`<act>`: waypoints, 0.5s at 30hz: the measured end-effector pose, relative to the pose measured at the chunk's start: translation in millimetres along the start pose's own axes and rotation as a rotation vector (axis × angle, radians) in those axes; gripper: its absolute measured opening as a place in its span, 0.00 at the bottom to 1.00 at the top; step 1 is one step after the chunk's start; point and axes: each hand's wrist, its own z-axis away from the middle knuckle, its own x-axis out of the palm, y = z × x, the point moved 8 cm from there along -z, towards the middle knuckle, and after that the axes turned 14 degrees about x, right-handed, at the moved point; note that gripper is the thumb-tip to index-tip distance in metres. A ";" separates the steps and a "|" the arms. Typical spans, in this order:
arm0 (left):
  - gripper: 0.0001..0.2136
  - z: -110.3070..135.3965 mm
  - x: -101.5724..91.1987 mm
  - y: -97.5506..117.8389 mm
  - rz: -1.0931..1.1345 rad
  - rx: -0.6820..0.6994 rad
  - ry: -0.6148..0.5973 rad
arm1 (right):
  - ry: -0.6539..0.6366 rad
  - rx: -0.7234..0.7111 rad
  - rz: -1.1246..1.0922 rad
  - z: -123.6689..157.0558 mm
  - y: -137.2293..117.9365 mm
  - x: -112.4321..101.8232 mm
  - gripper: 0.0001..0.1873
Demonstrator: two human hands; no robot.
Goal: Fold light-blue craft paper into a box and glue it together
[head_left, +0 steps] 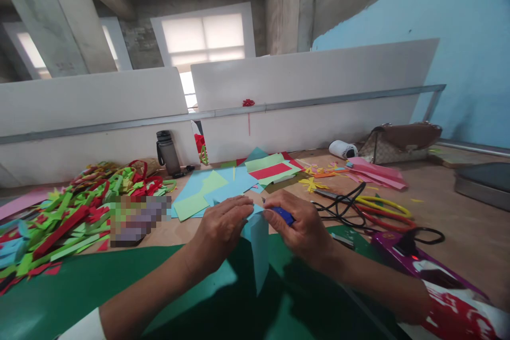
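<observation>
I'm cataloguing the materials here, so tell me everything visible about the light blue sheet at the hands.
The light blue sheet looks thin, matte and plain; whether paper or foam, I cannot tell. It is bent, with a long flap hanging down and narrowing to a point above the green surface. The left hand grips its upper part, hiding some; the right hand, holding a blue tool, is at its upper right edge.

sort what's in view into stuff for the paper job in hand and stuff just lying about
In the job:
- light blue paper, in the left hand
- blue tool, in the right hand
- probably the coloured sheets beyond

Seemingly just lying about:
- dark bottle
- handbag
- white roll
</observation>
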 end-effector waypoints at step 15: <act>0.17 3.1 23.1 12.1 -0.140 -0.060 -0.251 | 0.039 -0.154 0.302 12.3 -30.6 4.0 0.12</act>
